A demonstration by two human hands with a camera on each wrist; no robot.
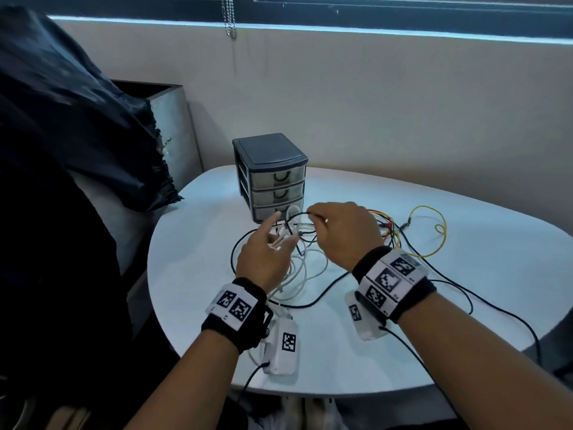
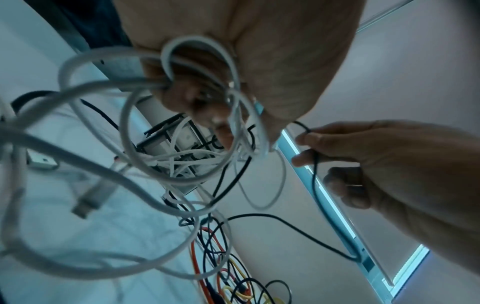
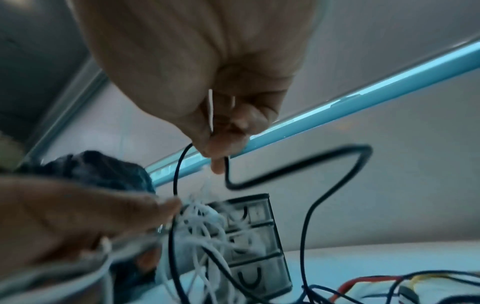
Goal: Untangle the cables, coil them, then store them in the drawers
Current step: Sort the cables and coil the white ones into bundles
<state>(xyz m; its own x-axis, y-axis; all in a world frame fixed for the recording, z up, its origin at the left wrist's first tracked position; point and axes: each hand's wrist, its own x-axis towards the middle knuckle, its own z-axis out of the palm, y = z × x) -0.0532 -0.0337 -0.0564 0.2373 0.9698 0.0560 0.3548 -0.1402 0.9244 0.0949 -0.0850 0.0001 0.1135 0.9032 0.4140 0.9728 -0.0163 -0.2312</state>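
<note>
Several white cables (image 1: pixel 297 268) looped, black cable (image 1: pixel 297 214) threaded through, knotted

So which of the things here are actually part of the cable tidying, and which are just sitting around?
Part of the job:
- white cables, held by the left hand
- black cable, pinched by the right hand
- coloured wires
- drawer unit
- table

Lying about:
- dark cloth
- blind's bead chain
</note>
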